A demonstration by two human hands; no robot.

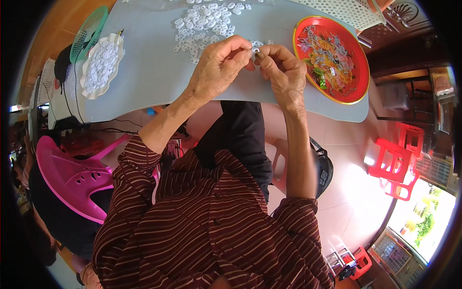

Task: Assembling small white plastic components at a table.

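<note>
Pale pink floor tiles lie below a light grey table (159, 77) whose near edge runs just under both hands. Closest to the viewer, the left hand (219, 67) and right hand (284, 72) meet above the table edge, fingertips together. Both sets of fingers are pinched shut on a small white plastic piece (255, 48), which sits directly between the left thumb and the right forefinger and is mostly hidden by them. Just beyond the fingertips, a loose heap of white plastic pieces (204, 21) is spread on the table top, its nearest pieces almost touching the left knuckles. Right of the right-hand fingers, near but apart, a round red tray (308, 29) with a floral pattern holds one small white piece (332, 71). Well to the left of the left-hand fingers, a white scalloped dish (114, 41) is filled with more white pieces; a green mesh basket (89, 31) stands tilted just behind it.
</note>
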